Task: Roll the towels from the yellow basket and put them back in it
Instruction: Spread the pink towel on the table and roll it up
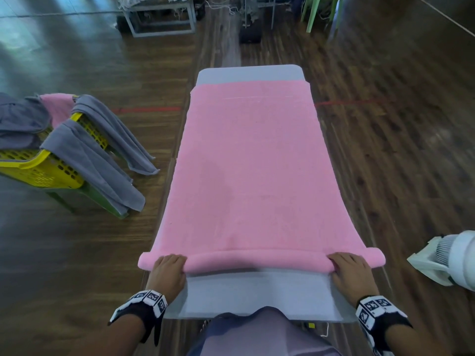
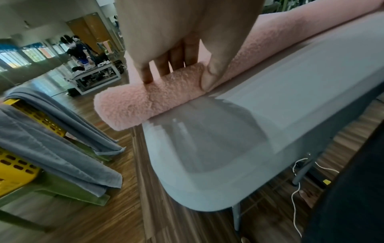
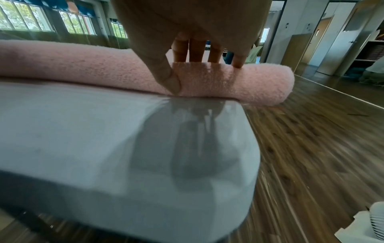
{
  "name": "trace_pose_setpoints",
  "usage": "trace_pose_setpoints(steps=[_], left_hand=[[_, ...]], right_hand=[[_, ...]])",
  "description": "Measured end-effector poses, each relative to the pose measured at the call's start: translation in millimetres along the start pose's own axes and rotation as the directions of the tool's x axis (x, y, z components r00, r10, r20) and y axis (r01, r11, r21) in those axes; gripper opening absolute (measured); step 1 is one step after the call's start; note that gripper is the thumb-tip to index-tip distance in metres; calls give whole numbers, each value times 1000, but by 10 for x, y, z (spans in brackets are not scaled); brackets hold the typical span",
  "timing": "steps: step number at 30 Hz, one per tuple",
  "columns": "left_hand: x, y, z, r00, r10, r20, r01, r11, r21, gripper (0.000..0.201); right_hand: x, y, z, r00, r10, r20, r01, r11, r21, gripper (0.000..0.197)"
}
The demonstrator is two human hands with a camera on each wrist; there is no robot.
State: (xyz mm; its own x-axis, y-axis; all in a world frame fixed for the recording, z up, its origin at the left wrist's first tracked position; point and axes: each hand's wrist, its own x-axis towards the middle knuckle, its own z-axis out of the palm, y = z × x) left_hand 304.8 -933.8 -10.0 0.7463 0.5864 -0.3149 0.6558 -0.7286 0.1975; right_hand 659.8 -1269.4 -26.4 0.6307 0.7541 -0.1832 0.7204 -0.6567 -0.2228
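Pink towel (image 1: pixel 253 163) on grey table (image 1: pixel 257 296), wood floor (image 1: pixel 398 150); both hands (image 1: pixel 168 268) clamped on its roll.

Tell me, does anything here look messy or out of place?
Only the grey towels: they droop over the rim of the yellow basket, ends hanging low. The pink towel lies flat and straight on the table, both hands starting an even roll.

Head view: high above both hands, facing forward and down the grey table (image 1: pixel 257 294), wide. Left wrist view: close behind the left hand (image 2: pixel 187 37), facing along its fingers, basket side beyond. Right wrist view: close behind the right hand (image 3: pixel 193 29), facing along its fingers. Shared by all three: the pink towel's rolled edge (image 1: pixel 257 260) under the fingers and the table's near end.
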Motion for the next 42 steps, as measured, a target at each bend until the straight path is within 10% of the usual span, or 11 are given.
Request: trace_pose_setpoints(steps=[6,15,19,29,35,42], left_hand=[[236,54,-178,982,-27,-186,33,999,32,38],[99,74,-138,999,-4,-33,4,1000,11,23],[284,34,-165,985,-13,-174,20,999,38,35],[232,67,-197,996,65,-61,-58,993,104,27],[355,38,-190,998,22,-64,-15,995,103,49],[278,51,-210,999,35,28,-40,979,201,26]], right_hand=[[374,-60,-204,997,66,-47,-68,996,-51,37],[296,-120,-216,986,90,139,-62,980,-189,35],[482,-177,-345,993,112,45,-108,991,-85,37],[321,-88,-213,993,42,110,-23,986,-166,58],[462,-154,-322,992,116,55,-113,992,-51,43],[285,-125,-194,990,101,101,-80,979,-187,38]])
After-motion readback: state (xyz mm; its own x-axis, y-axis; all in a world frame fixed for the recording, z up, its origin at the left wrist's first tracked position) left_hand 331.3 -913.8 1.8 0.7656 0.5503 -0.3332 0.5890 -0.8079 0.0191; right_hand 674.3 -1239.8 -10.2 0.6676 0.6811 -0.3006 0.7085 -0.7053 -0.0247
